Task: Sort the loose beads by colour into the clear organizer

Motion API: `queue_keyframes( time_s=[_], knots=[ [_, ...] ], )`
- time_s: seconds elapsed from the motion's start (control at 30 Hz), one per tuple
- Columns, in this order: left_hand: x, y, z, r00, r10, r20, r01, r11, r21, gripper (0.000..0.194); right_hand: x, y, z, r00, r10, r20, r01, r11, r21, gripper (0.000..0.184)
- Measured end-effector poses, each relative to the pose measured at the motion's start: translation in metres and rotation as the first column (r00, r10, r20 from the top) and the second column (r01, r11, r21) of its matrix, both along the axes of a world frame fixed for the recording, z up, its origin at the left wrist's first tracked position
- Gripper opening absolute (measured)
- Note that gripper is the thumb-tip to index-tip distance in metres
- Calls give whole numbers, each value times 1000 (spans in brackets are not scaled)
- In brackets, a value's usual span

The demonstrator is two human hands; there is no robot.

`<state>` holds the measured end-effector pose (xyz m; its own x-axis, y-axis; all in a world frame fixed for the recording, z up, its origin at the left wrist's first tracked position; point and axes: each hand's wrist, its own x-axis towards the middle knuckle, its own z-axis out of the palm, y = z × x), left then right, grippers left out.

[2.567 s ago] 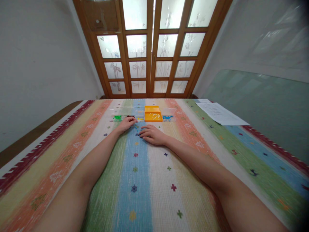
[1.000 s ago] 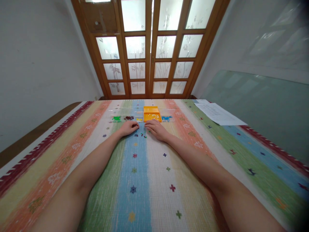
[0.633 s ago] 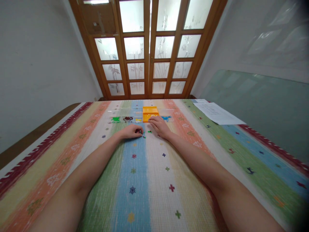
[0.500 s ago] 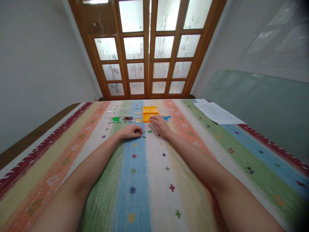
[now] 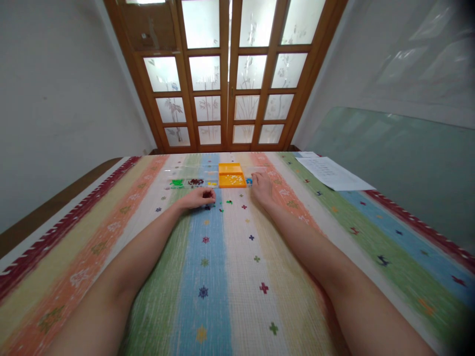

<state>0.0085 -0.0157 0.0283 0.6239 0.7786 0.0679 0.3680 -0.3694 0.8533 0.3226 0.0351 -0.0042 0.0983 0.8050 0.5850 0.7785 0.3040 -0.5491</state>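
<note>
My left hand rests on the tablecloth with thumb and fingers pinched together; whatever is between them is too small to make out. Several tiny green and dark pieces lie on the cloth to its right. My right hand is just right of an open orange box, its fingers curled together over small blue pieces and partly covering them. Tiny white pieces are scattered in the front half of the box. Any piece in the right fingers is hidden.
Left of the box, a clear compartment tray holds green pieces, dark red-brown pieces and yellow pieces. Printed paper sheets lie at the table's right. Beyond the far edge stand wood-framed glass doors.
My right hand has moved right, from over the orange box to the blue pieces, uncovering the white pieces. The left hand has shifted slightly left and away from me, exposing dark pieces beneath it.
</note>
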Motion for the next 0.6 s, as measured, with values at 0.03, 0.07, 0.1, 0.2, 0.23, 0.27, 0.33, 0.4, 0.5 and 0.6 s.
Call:
queue_keyframes(
  time_s=[0.03,0.07,0.1,0.2,0.23,0.27,0.33,0.4,0.5,0.6],
  knots=[
    [-1,2,-1,999,31,34,-32,999,2,23,1,2,-1,1000,-7,-11,7,1000,-1,44],
    [-3,4,-3,995,66,68,-66,998,1,23,2,4,-3,1000,-10,-22,10,1000,0,44],
    [-4,7,-5,990,100,102,-100,995,-3,23,3,6,-4,999,-13,-31,13,1000,0,45],
    [-8,16,-14,960,204,192,-203,979,-25,24,3,9,-6,999,-12,-36,11,1000,-10,46],
    [-10,19,-17,947,241,213,-240,970,-33,24,2,9,-6,1000,-5,-30,4,1000,-11,46],
    [-12,22,-19,933,278,230,-277,960,-40,25,1,9,-7,1000,4,-24,-4,1000,-9,45],
    [-16,28,-23,901,347,259,-345,937,-53,25,0,8,-8,1000,27,-15,-27,1000,2,44],
    [-19,32,-26,860,417,294,-418,906,-62,24,-2,7,-9,999,50,-16,-50,999,14,42],
    [-24,37,-29,789,520,328,-530,846,-67,24,-5,5,-9,997,76,-32,-75,997,22,40],
    [-27,39,-30,726,589,354,-605,792,-78,24,-6,3,-8,995,88,-48,-87,996,21,38]
  ],
)
